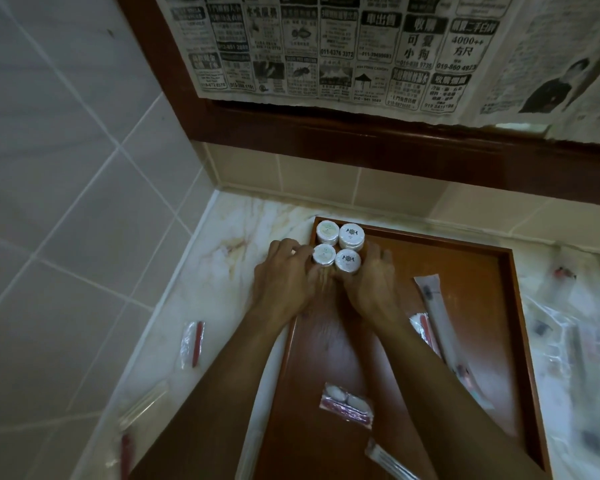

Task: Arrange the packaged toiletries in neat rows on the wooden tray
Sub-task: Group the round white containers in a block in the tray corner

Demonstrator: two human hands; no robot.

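Four small white round jars stand in a two-by-two block in the far left corner of the wooden tray point(471, 292). My left hand point(286, 275) curls round the front left jar point(324, 254) from the left. My right hand point(371, 284) curls round the front right jar point(347, 260) from the right. The back left jar point(327, 232) and the back right jar point(351, 236) touch the tray's far rim. A long white packet point(435, 313) lies on the tray's right side, and a small pink-edged packet point(347, 405) lies near its middle front.
The tray sits on a marble counter point(222, 271) in a tiled corner. A red item in a clear packet point(193, 344) and other clear packets point(142, 407) lie left of the tray. Several more packets point(568, 341) lie on the right. Newspaper point(326, 46) hangs over the framed wall above.
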